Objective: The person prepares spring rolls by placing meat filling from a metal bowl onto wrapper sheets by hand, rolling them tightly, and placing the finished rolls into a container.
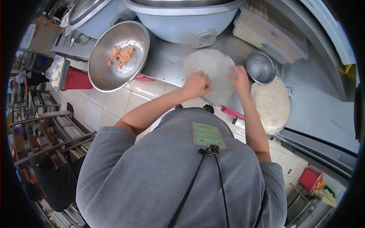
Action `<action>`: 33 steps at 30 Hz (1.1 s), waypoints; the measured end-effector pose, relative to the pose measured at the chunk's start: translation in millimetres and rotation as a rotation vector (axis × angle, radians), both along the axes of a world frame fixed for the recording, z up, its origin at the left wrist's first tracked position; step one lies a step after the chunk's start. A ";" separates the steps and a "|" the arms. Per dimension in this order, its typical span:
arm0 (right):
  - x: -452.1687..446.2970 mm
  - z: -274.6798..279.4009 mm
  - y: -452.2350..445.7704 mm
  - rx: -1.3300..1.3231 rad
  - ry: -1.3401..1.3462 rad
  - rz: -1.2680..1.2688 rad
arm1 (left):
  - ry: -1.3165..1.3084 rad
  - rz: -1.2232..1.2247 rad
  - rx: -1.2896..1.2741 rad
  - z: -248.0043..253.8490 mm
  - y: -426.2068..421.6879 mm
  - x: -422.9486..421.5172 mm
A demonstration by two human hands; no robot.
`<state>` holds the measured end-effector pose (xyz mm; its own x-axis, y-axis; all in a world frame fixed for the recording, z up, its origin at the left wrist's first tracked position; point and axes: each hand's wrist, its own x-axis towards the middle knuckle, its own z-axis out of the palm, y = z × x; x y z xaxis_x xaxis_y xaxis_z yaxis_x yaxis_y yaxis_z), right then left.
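A thin, pale, round wrapper [215, 62] is spread on the steel counter, its near end reaching the front edge. My left hand [197, 84] is over the wrapper's left side, blurred, with curled fingers; whatever they pinch is hidden. At the right edge of the wrapper, my right hand [239, 79] has its thumb and fingers apart. Beside my right forearm is a round stack of pale wrappers [270, 108]. A small steel bowl [261, 68] sits against the stack's far side. Orange-pink minced filling [121, 56] lies in a large steel bowl [99, 72] to the left.
Behind the wrapper stands a large pale-blue lidded cooker [182, 28], with another cooker [102, 19] to its left. A long clear plastic container [266, 38] is at the back right. A red bin [77, 79] stands on the left, and a person in dark clothes [55, 182] is beyond the shelves.
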<state>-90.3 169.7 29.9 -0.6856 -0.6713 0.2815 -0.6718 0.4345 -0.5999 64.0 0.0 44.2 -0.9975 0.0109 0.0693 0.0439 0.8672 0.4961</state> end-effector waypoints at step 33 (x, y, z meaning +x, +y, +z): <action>147.3 58.4 -374.5 0.174 0.191 0.985 | 0.863 1.492 0.074 41.8 -254.3 234.6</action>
<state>56.9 -204.8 88.3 0.2400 -0.9552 0.1729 -0.8562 -0.2923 -0.4260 298.6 -254.3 85.9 0.1792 -0.8443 0.5051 -0.4598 0.3820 0.8017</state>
